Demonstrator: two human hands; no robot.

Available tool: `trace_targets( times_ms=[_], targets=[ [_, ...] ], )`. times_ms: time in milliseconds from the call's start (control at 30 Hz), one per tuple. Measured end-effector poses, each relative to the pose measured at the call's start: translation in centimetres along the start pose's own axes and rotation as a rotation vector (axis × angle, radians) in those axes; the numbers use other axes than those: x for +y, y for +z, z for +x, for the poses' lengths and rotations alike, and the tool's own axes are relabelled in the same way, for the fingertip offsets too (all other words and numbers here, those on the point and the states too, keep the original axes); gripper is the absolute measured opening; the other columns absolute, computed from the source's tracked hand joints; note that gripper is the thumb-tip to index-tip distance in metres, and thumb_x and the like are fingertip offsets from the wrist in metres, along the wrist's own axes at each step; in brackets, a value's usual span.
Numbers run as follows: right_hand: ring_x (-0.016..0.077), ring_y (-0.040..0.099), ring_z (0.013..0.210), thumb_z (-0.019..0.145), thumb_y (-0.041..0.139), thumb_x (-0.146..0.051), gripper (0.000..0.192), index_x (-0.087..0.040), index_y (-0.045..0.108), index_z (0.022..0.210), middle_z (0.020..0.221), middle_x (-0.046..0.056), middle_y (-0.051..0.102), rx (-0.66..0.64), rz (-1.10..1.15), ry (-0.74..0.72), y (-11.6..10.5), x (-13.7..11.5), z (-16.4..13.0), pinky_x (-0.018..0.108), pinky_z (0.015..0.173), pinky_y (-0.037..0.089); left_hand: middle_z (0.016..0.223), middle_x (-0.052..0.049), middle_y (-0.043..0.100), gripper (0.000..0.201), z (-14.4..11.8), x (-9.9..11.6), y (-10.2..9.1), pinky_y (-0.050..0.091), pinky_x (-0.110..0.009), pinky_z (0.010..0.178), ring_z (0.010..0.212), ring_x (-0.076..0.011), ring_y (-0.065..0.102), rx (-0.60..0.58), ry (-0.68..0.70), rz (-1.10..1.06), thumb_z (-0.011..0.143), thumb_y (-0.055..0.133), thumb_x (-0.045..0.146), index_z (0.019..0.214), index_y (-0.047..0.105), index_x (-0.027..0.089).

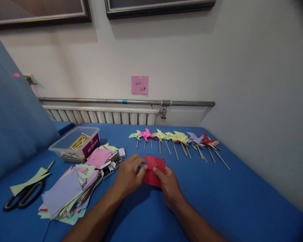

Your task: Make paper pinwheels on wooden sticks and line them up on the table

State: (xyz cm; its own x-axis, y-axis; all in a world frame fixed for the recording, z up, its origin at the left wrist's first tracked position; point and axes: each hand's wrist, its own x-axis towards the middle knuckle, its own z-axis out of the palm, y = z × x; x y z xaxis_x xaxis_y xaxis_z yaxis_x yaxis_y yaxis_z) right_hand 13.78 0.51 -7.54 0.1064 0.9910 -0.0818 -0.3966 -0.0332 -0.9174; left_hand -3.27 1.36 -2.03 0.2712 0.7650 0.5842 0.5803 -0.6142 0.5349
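A square sheet of red paper (153, 178) with cuts near its corners is held up above the blue table. My right hand (171, 185) grips its right side, thumb lying on the front face. At the sheet's left edge, my left hand (130, 174) pinches with thumb and forefinger curled together. Whether something small is also between those fingertips cannot be made out. Just left of that hand lie small open boxes of metal pins (111, 166) and a small white box (122, 153).
Finished paper pinwheels (180, 137) on sticks lie in a row at the back. To the left are a clear plastic tub (62, 144) of sticks, pink cut paper (99, 157), a stack of coloured paper (63, 193), and black-handled scissors (30, 196) under green paper (30, 181). A wall borders the right.
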Motion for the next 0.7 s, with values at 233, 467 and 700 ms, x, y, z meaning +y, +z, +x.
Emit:
trace_targets(
  times_ms=[233, 467, 700],
  targets=[
    [0.0314, 0.080, 0.085, 0.074, 0.089, -0.050, 0.040, -0.021, 0.081, 0.101, 0.096, 0.006, 0.087, -0.029, -0.130, -0.087, 0.0, -0.7, 0.0, 0.042, 0.080, 0.064, 0.062, 0.001, 0.057, 0.051, 1.1, -0.2, 0.1, 0.036, -0.028, 0.061, 0.059, -0.0138, 0.048, -0.142, -0.674, -0.729, 0.076, 0.075, 0.067, 0.065, 0.059, 0.020],
    [0.0316, 0.080, 0.084, 0.076, 0.086, -0.050, 0.042, -0.021, 0.082, 0.106, 0.097, 0.008, 0.086, -0.056, -0.191, -0.091, -0.2, -0.5, 0.0, 0.042, 0.078, 0.064, 0.059, 0.002, 0.058, 0.044, 0.9, 0.5, 0.9, 0.032, -0.026, 0.058, 0.055, -0.0109, 0.044, -0.185, -0.812, -0.888, 0.055, 0.090, 0.050, 0.070, 0.066, 0.017],
    [0.0319, 0.081, 0.088, 0.080, 0.082, -0.048, 0.037, -0.023, 0.080, 0.107, 0.100, 0.008, 0.086, -0.081, -0.168, -0.047, -0.6, 0.4, 0.3, 0.043, 0.080, 0.065, 0.054, 0.003, 0.057, 0.040, 1.1, 0.3, 0.8, 0.028, -0.026, 0.055, 0.050, -0.0095, 0.042, -0.172, -0.838, -0.877, 0.054, 0.088, 0.047, 0.065, 0.065, 0.017]
  ],
)
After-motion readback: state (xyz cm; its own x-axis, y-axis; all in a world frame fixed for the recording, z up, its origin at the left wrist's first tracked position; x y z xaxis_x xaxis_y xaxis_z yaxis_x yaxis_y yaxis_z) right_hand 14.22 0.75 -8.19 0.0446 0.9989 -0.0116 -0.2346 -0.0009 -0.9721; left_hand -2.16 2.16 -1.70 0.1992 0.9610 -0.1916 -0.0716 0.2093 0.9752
